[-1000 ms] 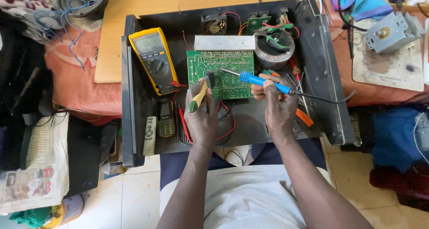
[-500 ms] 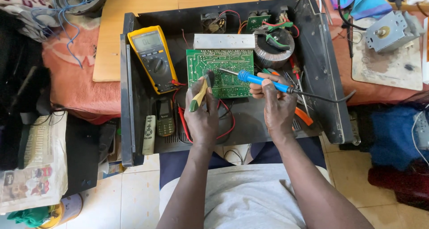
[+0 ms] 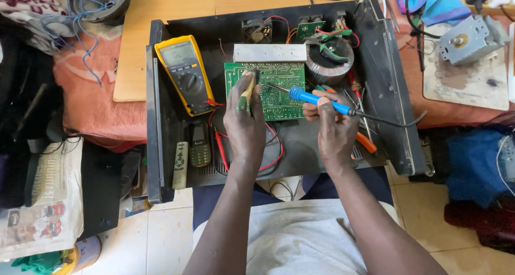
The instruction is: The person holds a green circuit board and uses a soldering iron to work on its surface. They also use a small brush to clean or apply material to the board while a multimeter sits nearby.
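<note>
A green circuit board (image 3: 279,100) lies inside an opened black metal chassis (image 3: 386,92) on my lap. My right hand (image 3: 332,130) grips a blue-handled soldering iron (image 3: 311,99), its tip pointing left onto the board. My left hand (image 3: 244,127) holds a small yellow-and-green tool (image 3: 247,90) upright against the board's left part. A silver heat sink (image 3: 270,53) lies along the board's far edge, and a round transformer (image 3: 330,57) sits to its right.
A yellow multimeter (image 3: 183,74) leans in the chassis at left, red leads (image 3: 221,149) trailing under my left wrist. A phone (image 3: 199,144) and a remote (image 3: 180,165) lie near the front. Orange-handled pliers (image 3: 366,142) sit right of my hand. A grey motor (image 3: 466,39) rests on a board at far right.
</note>
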